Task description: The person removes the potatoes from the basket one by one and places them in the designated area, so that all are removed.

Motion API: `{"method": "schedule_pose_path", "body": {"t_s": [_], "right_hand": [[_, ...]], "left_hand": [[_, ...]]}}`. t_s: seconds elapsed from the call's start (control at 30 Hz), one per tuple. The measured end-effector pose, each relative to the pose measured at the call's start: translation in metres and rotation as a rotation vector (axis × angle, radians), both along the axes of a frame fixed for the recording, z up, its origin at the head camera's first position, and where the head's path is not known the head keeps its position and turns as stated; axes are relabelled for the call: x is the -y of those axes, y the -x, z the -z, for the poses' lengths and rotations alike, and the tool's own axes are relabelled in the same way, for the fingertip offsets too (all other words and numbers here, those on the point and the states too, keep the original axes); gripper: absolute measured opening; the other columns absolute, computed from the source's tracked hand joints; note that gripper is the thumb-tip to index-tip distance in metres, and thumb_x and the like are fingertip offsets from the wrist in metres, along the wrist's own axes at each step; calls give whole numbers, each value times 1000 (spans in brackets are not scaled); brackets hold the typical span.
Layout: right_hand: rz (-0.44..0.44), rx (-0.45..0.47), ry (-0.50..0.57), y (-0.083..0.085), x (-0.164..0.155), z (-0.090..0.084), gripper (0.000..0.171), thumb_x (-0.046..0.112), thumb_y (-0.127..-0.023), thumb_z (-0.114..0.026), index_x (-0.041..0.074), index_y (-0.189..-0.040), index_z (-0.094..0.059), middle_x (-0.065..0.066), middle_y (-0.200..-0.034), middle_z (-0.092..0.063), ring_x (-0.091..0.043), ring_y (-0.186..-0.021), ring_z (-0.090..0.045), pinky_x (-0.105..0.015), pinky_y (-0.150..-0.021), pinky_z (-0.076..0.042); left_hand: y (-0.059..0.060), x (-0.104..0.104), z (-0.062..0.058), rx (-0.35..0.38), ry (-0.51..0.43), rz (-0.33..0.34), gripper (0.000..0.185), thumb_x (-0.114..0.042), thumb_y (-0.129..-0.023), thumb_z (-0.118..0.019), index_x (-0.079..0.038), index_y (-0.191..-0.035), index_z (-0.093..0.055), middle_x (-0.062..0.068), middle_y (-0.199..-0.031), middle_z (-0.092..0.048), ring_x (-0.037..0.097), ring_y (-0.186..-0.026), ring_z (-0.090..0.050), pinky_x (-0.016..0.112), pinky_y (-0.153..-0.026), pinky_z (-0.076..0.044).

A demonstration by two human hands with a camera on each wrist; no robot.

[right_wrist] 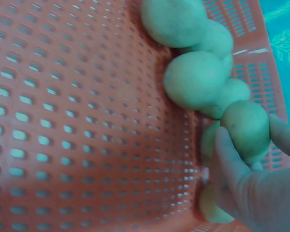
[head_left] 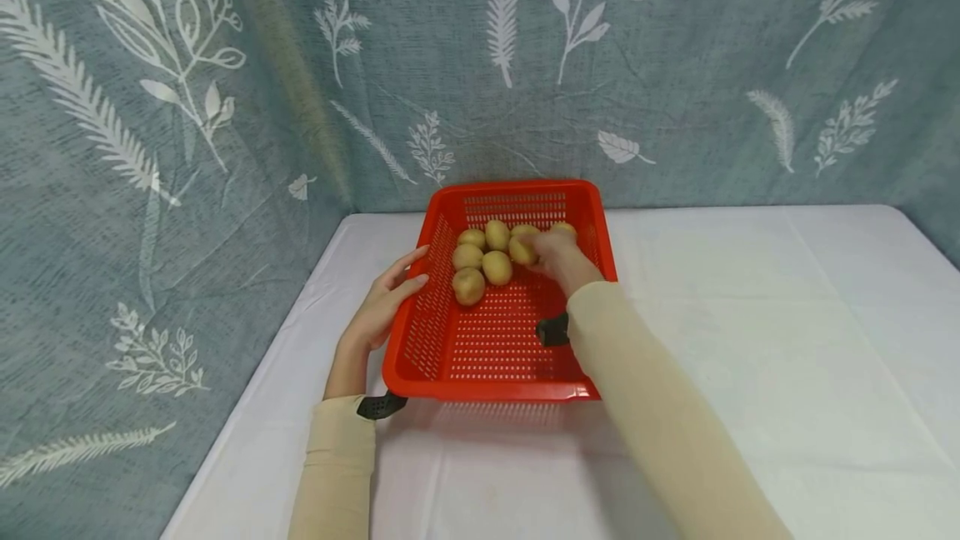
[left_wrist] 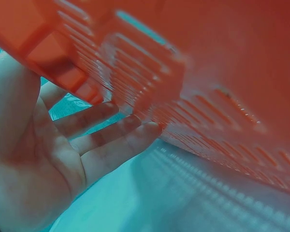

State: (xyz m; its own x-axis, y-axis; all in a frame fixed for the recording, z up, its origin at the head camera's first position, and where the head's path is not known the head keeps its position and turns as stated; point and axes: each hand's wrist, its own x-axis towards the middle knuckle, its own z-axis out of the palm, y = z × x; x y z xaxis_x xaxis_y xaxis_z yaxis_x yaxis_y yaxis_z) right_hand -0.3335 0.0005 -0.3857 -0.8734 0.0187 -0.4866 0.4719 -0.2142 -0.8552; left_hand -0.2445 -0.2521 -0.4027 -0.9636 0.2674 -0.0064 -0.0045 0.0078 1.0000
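Observation:
A red slotted plastic basket (head_left: 491, 391) stands on a white table and holds several yellow-brown potatoes (head_left: 468, 284) bunched at its far end. My right hand (head_left: 543, 255) reaches into the basket and grips one potato (head_left: 522, 249) there. The right wrist view shows that potato (right_wrist: 245, 122) pinched between thumb (right_wrist: 229, 162) and fingers, with other potatoes (right_wrist: 195, 79) beside it on the basket floor (right_wrist: 87, 121). My left hand (head_left: 405, 277) rests with straight fingers against the basket's left outer wall. Its open palm (left_wrist: 63, 154) lies next to the basket wall (left_wrist: 193, 96) in the left wrist view.
The white tablecloth (head_left: 750, 315) stretches wide to the right of the basket. A blue-grey leaf-patterned curtain (head_left: 225, 107) hangs behind and along the left edge of the table. The near half of the basket floor (head_left: 495, 340) is bare.

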Motion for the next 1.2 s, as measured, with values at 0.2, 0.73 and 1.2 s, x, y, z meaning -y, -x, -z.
{"method": "schedule_pose_path", "body": {"t_s": [0.2, 0.73, 1.2], "right_hand": [[-102, 0, -55, -11, -5, -27, 40, 9, -94, -61, -2, -131, -52, -14, -125, -53, -25, -105, -56, -36, -90, -48], [-178, -93, 139, -5, -27, -53, 46, 7, -99, -48, -2, -143, -38, -12, -135, -42, -22, -106, -49, -40, -102, -36], [-190, -125, 66, -2, -60, -76, 52, 13, -99, -48, 2, -148, -32, -13, -148, -30, -27, -129, -39, -31, -100, -39]], "left_hand": [[0, 0, 0, 0, 1, 4, 55, -16, -100, -48, -14, -151, -28, 24, -136, -38, 33, -106, -56, 36, -78, -54], [0, 1, 1, -10, -2, 6, 54, -15, -101, -48, -13, -151, -27, 25, -136, -39, 33, -106, -57, 36, -77, -54], [1, 1, 2, -7, 8, -3, 54, -15, -101, -48, -14, -151, -28, 25, -136, -39, 32, -106, -57, 36, -78, -54]]}}
